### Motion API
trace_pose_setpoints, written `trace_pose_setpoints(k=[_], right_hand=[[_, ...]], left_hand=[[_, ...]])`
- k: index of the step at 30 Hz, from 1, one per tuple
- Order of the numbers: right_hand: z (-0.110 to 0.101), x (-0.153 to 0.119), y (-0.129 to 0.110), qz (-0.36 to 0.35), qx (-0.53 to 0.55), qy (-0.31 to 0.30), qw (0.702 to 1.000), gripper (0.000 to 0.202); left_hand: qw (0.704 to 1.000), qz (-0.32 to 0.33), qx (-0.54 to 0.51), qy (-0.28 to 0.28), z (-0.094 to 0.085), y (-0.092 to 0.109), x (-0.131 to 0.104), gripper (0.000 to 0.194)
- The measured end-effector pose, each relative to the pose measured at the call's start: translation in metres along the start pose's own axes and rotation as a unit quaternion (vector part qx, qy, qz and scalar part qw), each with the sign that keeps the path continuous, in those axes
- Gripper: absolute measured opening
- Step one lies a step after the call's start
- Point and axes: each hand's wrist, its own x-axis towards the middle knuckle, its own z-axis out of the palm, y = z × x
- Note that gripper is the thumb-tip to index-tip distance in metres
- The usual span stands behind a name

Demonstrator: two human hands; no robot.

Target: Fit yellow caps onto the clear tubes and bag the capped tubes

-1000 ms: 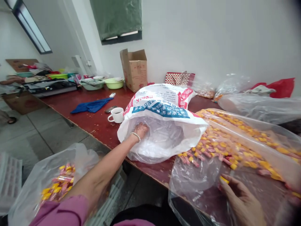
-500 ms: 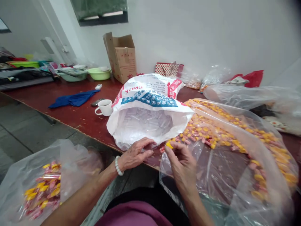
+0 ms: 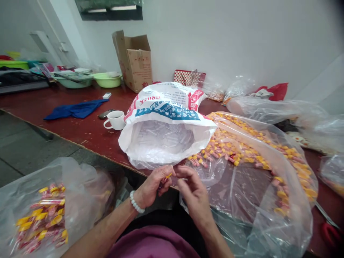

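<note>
My left hand (image 3: 156,185), with a beaded bracelet, is closed around a small yellow-capped piece (image 3: 168,176) at the table's front edge. Right beside it, my right hand (image 3: 192,190) has bent fingers and no item visible between them. Behind both hands a white printed sack (image 3: 166,107) lies with its mouth toward me, full of clear tubes (image 3: 163,136). On the right a large clear plastic bag (image 3: 249,179) holds many yellow-capped pink pieces (image 3: 242,154). More such pieces lie in a clear bag (image 3: 77,200) at lower left.
A white mug (image 3: 116,120), a blue cloth (image 3: 76,109) and an open cardboard box (image 3: 138,68) stand or lie left of the sack. Green basins (image 3: 107,80) are farther left. Red-handled scissors (image 3: 331,233) lie at the right edge.
The yellow-capped piece has passed from my right hand to my left, which has closed on it. My hands have come together. The camera view has shifted slightly.
</note>
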Motion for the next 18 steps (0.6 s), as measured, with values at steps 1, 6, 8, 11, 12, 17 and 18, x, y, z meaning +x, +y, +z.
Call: trace_pose_setpoints(k=[1, 6, 8, 11, 12, 17, 18], right_hand=[[-0.013, 0.002, 0.003, 0.033, 0.017, 0.048, 0.998, 0.024], [-0.112, 0.014, 0.043, 0.089, -0.12, 0.3, 0.942, 0.037], [-0.144, 0.019, 0.063, 0.116, -0.234, 0.287, 0.922, 0.036], [-0.162, 0.03, 0.087, 0.127, -0.359, 0.197, 0.903, 0.026], [-0.16, 0.035, 0.092, 0.121, -0.374, 0.179, 0.902, 0.024], [-0.127, 0.07, 0.104, 0.071, -0.389, 0.105, 0.913, 0.024], [-0.12, 0.076, 0.104, 0.065, -0.388, 0.09, 0.915, 0.023]], left_hand=[[1.0, -0.012, -0.018, 0.019, -0.005, 0.004, 0.001, 0.026], [0.982, 0.039, -0.083, 0.163, -0.047, 0.042, 0.013, 0.017], [0.972, 0.075, -0.047, 0.217, -0.064, 0.055, 0.024, 0.02], [0.927, 0.109, 0.161, 0.321, -0.085, 0.064, 0.049, 0.03], [0.889, 0.116, 0.276, 0.347, -0.09, 0.065, 0.058, 0.035], [0.651, 0.061, 0.689, 0.311, -0.114, 0.064, 0.092, 0.033], [0.639, 0.041, 0.711, 0.29, -0.117, 0.064, 0.096, 0.031]])
